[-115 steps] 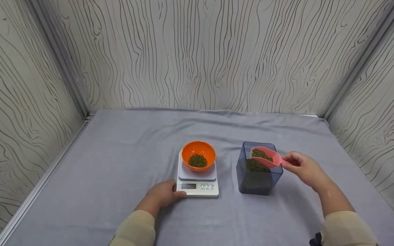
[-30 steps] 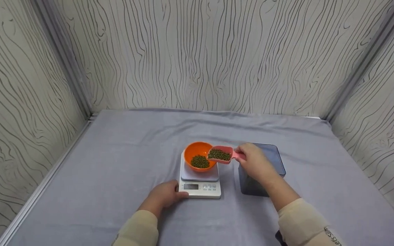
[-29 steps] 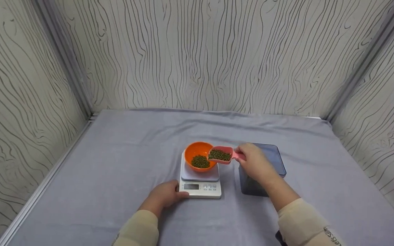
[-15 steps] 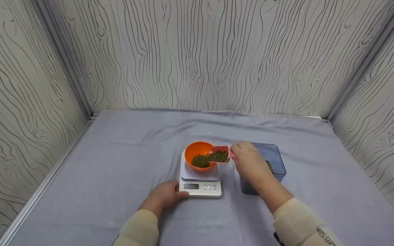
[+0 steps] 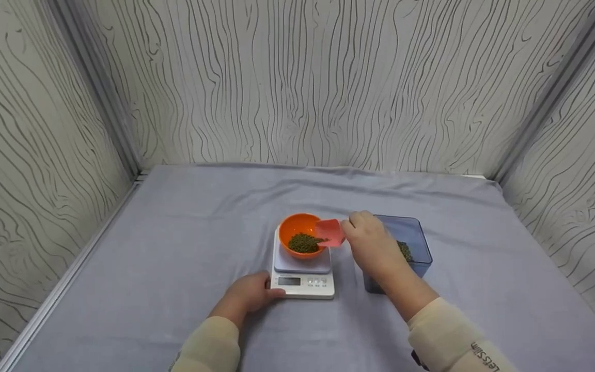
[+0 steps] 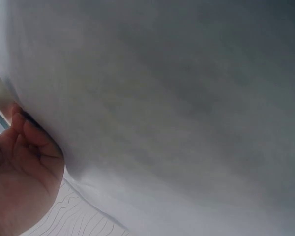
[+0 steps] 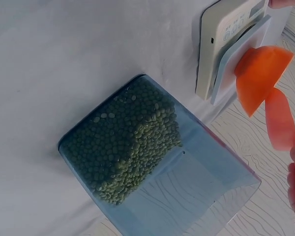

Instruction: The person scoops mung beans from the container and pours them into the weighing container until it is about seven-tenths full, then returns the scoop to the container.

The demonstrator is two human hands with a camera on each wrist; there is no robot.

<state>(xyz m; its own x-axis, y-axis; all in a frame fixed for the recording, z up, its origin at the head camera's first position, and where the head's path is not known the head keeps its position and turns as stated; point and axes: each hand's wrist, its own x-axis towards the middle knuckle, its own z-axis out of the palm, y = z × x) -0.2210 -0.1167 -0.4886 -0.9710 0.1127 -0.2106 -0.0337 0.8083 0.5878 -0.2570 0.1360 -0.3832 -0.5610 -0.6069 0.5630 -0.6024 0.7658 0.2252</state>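
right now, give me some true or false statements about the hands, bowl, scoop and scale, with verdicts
1. The orange bowl sits on the scale. True.
2. The left hand grips the scale. True.
3. The bowl is empty. False: green beans lie in it.
4. The right hand holds a pink scoop. True.
5. Nothing stands beside the scale. False: a bluish container stands to its right.
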